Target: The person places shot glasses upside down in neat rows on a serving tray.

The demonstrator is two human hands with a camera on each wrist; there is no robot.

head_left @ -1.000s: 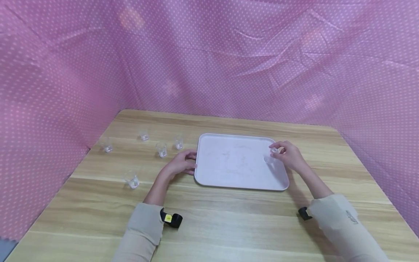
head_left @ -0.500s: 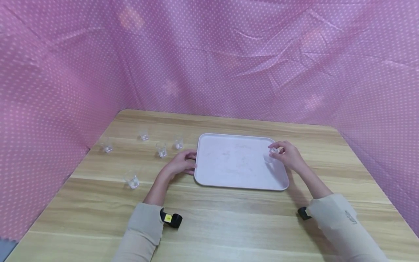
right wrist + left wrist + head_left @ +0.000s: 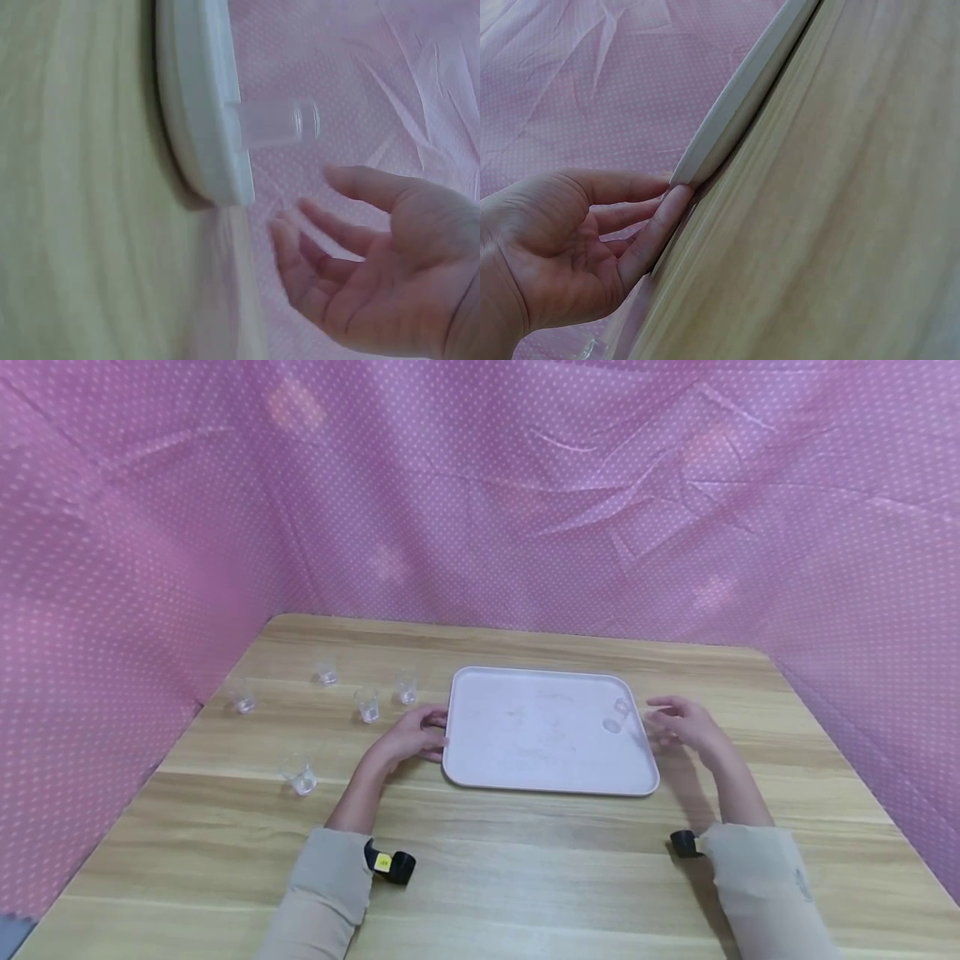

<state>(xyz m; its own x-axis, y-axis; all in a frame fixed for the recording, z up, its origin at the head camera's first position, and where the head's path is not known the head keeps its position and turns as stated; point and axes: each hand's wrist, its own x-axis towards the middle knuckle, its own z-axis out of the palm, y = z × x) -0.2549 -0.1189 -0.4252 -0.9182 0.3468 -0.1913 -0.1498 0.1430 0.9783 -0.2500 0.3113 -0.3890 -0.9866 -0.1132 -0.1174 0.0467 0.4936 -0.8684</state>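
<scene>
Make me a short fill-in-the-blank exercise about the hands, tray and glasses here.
1. The left hand touches the edge of the tray, while the right hand holds ____.
2. Standing directly on the wooden table are ____ clear glasses.
3. The lone glass on the tray stands ____, its narrow base on top.
4. The pink curtain is patterned with small white ____.

Missing words: nothing; five; upside down; dots.

Spreads as a wood-grain table (image 3: 525, 877); carries a white serving tray (image 3: 547, 735) toward one o'clock of centre, and five clear shot glasses (image 3: 368, 708) standing apart, toward nine o'clock of the tray.
</scene>
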